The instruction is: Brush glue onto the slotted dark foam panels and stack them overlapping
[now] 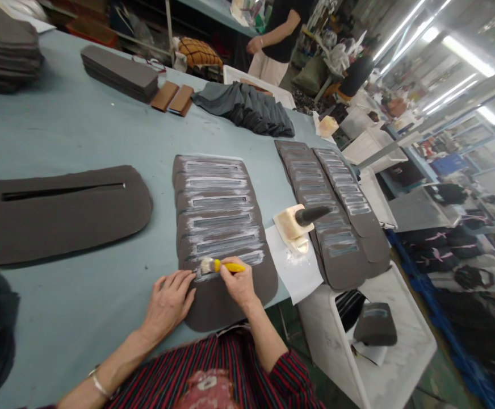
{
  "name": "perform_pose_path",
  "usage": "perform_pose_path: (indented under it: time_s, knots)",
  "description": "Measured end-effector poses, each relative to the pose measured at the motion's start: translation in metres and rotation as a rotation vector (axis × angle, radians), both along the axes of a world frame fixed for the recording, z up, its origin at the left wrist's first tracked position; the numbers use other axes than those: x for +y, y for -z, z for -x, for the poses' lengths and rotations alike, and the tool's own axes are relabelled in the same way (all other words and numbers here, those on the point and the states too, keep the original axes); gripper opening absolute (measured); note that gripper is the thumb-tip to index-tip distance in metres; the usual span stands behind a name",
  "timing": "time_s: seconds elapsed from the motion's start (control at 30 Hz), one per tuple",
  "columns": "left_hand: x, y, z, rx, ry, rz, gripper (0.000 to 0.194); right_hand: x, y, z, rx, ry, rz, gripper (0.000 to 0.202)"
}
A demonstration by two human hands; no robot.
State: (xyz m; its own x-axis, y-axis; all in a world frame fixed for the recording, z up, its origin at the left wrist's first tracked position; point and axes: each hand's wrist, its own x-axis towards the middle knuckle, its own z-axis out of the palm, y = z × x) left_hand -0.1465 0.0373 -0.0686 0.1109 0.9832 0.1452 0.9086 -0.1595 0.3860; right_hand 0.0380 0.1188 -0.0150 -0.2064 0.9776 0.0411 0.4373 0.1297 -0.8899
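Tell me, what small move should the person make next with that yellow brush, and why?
Perhaps a short stroke of the yellow brush along the nearest slot: the right hand holds its bristles over the slot's left end, the left hand lies by the left edge of the stacked panels, and the farther slots already carry white smears around them.

Dark panels (219, 210) are overlapping in a column, whitened around their slots; a yellow-handled brush (217, 265) is pointing its pale bristles leftward at the nearest slot.
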Motion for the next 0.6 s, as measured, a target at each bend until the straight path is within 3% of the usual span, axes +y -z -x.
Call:
perform_pose_path:
  time_s: [0.13, 0.23, 0.3, 0.4, 0.47, 0.53, 0.6]
  knots:
    - [-0.002, 0.001, -0.004, 0.011, -0.028, 0.004, 0.034, 0.026, -0.004, -0.086, -0.066, 0.387, -0.012, 0.019]
    - [-0.002, 0.000, -0.004, 0.005, -0.032, -0.003, 0.034, 0.028, -0.011, -0.107, -0.123, 0.592, -0.085, 0.018]
    - [-0.001, 0.000, -0.003, 0.003, -0.034, -0.011, 0.033, 0.015, -0.011, -0.081, -0.072, 0.516, -0.092, 0.018]
    - [-0.001, 0.003, -0.003, 0.007, -0.029, -0.021, 0.033, -0.012, -0.004, -0.023, 0.022, 0.159, -0.041, 0.017]
    - [-0.002, 0.005, -0.004, 0.015, -0.028, -0.027, 0.034, -0.021, 0.002, -0.006, 0.027, 0.013, -0.019, 0.016]
    - [-0.003, 0.007, -0.004, 0.021, -0.042, -0.034, 0.035, -0.019, 0.005, -0.020, 0.007, 0.080, 0.014, 0.017]
    - [-0.005, 0.008, -0.005, 0.017, -0.061, -0.039, 0.035, -0.007, 0.005, -0.054, -0.040, 0.265, 0.029, 0.018]
